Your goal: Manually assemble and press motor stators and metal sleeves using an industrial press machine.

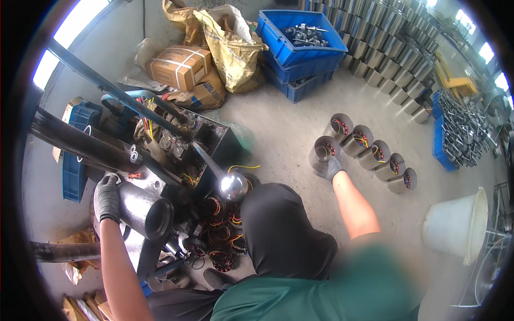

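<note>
My left hand (108,198), in a grey glove, is wrapped over the back end of a shiny steel cylinder (140,208) that lies on its side at the machine on the left. The cylinder's open end faces right. My right hand (331,169), gloved too, grips the lower side of an upright motor housing (323,152) on the floor. Coloured wires show inside this housing. Beside it stands a row of several similar housings (375,154), each with red, yellow or blue wires within.
Wound stators (219,232) with loose wires sit by my leg. A steel ball knob (233,187) on a lever juts from the machine. Blue crates (300,53), sacks (230,48) and stacked steel cylinders (385,48) stand behind. A white bucket (452,227) and a shaft-filled crate (444,139) are right.
</note>
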The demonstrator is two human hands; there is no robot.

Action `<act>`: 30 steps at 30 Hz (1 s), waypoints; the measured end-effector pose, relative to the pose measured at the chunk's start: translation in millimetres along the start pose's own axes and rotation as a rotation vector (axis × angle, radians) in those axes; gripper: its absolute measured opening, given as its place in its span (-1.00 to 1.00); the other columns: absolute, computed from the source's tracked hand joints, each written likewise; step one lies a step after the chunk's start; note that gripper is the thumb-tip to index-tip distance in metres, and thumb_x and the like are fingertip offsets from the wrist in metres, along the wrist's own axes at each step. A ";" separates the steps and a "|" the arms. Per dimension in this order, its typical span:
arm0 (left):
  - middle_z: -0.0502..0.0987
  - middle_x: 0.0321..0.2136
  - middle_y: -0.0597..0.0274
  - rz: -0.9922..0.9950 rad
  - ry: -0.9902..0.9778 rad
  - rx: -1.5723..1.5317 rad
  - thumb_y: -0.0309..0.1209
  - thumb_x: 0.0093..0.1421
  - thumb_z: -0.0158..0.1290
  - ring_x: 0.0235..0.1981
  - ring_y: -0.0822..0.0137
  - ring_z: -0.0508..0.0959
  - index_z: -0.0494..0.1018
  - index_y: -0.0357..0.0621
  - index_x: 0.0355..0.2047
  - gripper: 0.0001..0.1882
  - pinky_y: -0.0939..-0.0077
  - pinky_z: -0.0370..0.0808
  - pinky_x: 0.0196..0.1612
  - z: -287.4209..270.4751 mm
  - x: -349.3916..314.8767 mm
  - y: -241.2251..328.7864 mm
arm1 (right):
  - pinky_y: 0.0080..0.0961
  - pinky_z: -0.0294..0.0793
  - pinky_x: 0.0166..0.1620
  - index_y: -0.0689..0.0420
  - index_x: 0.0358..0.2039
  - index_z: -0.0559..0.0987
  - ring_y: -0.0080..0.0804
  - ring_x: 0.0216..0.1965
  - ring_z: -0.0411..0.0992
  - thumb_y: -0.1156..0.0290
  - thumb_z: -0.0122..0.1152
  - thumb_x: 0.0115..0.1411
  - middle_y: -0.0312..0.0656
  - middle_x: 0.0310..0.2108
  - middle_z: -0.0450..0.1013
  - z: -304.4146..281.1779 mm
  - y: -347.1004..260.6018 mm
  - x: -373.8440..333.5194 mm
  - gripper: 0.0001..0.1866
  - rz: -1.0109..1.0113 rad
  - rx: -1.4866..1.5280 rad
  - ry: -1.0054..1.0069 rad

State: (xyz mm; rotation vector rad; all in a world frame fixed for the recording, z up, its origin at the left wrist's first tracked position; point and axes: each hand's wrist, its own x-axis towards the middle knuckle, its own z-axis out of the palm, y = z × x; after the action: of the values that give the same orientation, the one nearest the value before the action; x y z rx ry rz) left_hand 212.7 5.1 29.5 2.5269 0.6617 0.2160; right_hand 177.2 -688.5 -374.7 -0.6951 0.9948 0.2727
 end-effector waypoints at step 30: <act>0.62 -0.13 -0.02 0.210 0.158 0.202 -0.11 0.24 -0.01 -0.03 0.00 0.57 0.66 0.03 -0.17 -0.64 0.21 0.44 0.07 15.0 -13.9 13.1 | -0.33 0.36 0.14 0.12 0.22 0.43 -0.40 0.16 0.43 0.22 0.23 0.17 -0.18 0.10 0.51 52.0 2.6 101.9 -0.40 -0.513 -0.795 -0.251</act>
State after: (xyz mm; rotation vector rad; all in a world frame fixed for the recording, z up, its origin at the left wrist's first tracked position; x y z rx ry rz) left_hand 210.2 -18.2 23.2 2.7962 0.4970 0.4470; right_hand 265.3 -662.5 -443.0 -1.5639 0.4141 0.2911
